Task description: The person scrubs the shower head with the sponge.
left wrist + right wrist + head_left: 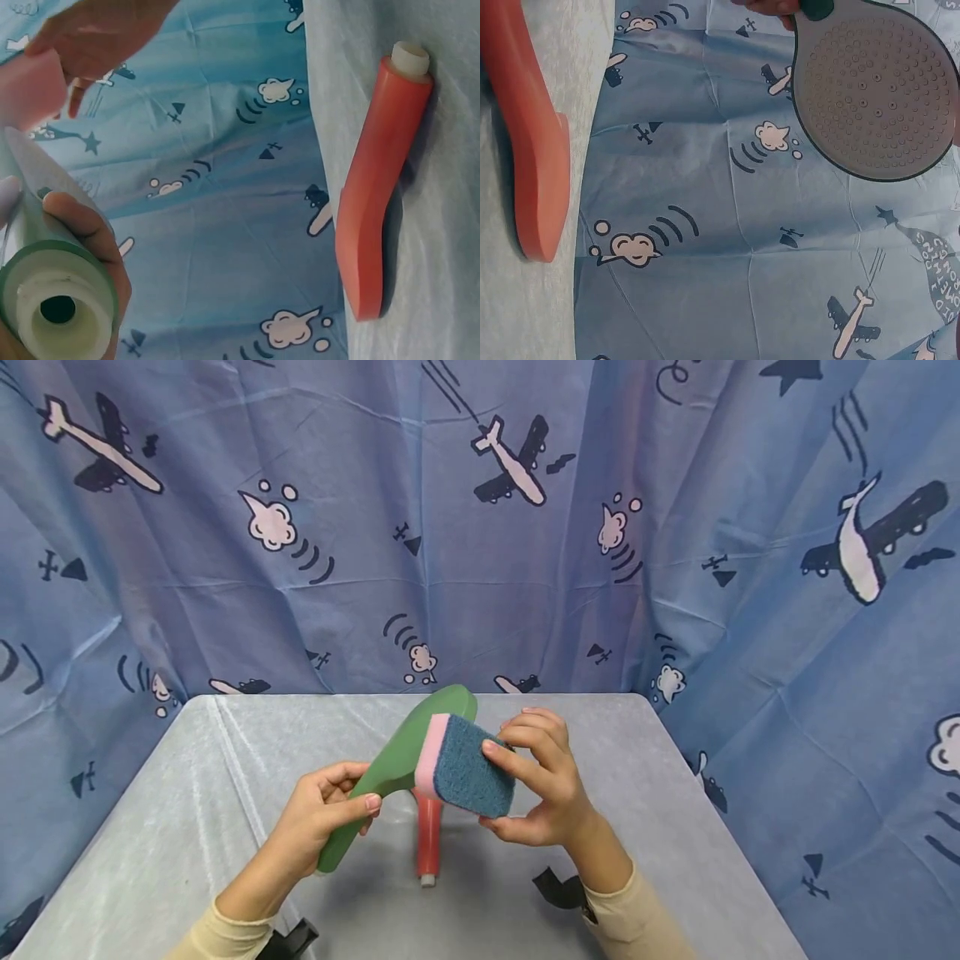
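Note:
My left hand [322, 810] grips the handle of a green shower head [405, 739], its head raised toward the back. The open threaded end of that handle [56, 307] faces the camera in the left wrist view. Its grey, nozzle-dotted face [877, 97] appears in the right wrist view. My right hand [543, 777] pinches a sponge [472, 768], pink on one side with a dark blue scouring layer on the other. In the head view the sponge overlaps the shower head; whether they touch, I cannot tell.
A red shower head [428, 839] lies on the pale cloth-covered table [225, 793] behind the held things, its white threaded end toward me. A blue curtain [337, 527] printed with planes hangs behind and beside the table. Black straps [558, 889] show at both wrists.

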{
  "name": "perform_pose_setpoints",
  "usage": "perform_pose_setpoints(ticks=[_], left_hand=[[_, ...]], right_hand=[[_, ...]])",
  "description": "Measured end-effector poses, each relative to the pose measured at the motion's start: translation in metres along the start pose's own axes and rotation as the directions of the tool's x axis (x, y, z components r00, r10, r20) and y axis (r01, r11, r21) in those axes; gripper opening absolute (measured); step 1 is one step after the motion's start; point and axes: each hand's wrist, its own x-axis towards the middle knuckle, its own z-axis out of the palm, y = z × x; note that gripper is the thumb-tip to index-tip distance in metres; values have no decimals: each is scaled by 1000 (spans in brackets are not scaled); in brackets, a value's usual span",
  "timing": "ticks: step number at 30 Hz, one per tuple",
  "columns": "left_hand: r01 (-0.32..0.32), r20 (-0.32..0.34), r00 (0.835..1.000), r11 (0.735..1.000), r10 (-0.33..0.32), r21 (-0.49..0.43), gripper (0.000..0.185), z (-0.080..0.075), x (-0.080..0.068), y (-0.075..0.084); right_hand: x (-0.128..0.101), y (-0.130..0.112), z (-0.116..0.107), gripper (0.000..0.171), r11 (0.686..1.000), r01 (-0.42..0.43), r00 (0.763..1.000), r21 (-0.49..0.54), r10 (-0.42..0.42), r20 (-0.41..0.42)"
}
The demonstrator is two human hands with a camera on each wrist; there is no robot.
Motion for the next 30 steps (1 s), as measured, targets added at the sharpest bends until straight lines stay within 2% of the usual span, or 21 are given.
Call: perform_pose_setpoints(ticks=[2, 4, 7, 9, 11, 15, 17, 19, 20, 22, 26, 28, 30], left_hand=[[-11, 12, 1000, 1000, 11, 0, 25, -1, 1, 0], [-28, 34, 999, 1000, 28, 0, 26, -2, 1, 0], [-57, 62, 997, 998, 56, 19, 27, -4, 1, -1], [-72, 64, 996, 996, 69, 45, 28, -6, 1, -2], [-75, 50, 996, 995, 72, 71, 31, -8, 1, -2], [-70, 29, 997, 991, 67, 110, 39, -11, 3, -2], [-67, 42, 997, 990, 63, 122, 43, -12, 3, -1], [-72, 65, 996, 988, 63, 140, 46, -12, 4, -1], [-77, 80, 995, 985, 65, 153, 47, -12, 4, -1], [-90, 104, 992, 978, 71, 190, 48, -13, 5, -2], [-103, 131, 989, 952, 67, 289, 48, -13, 5, -5], [-97, 146, 988, 947, 54, 308, 50, -12, 6, -6], [-84, 163, 986, 944, 33, 319, 53, -12, 6, -8]], right_hand=[[1, 0, 0, 58, 1000, -5, 1000, -23, 5, -7], [-1, 2, 0, 59, 995, -93, 995, -34, 91, -34], [-7, 6, -1, 63, 966, -258, 964, 7, 258, -58], [-9, 6, -1, 65, 951, -305, 950, 51, 308, -57], [-9, 5, 0, 66, 956, -278, 958, 95, 284, -52], [-5, 2, 4, 65, 982, -136, 988, 129, 144, -61], [-6, 3, 5, 65, 983, -134, 988, 125, 143, -63], [-8, 3, 5, 66, 972, -207, 975, 111, 214, -60], [-10, 3, 4, 67, 958, -265, 961, 107, 272, -55], [-13, 3, 3, 68, 909, -397, 915, 124, 403, -24], [-18, 0, -1, 62, 755, -617, 784, 221, 614, 91], [-18, -2, -3, 58, 676, -689, 720, 261, 678, 148], [-16, -5, -5, 54, 610, -744, 664, 274, 724, 190]])
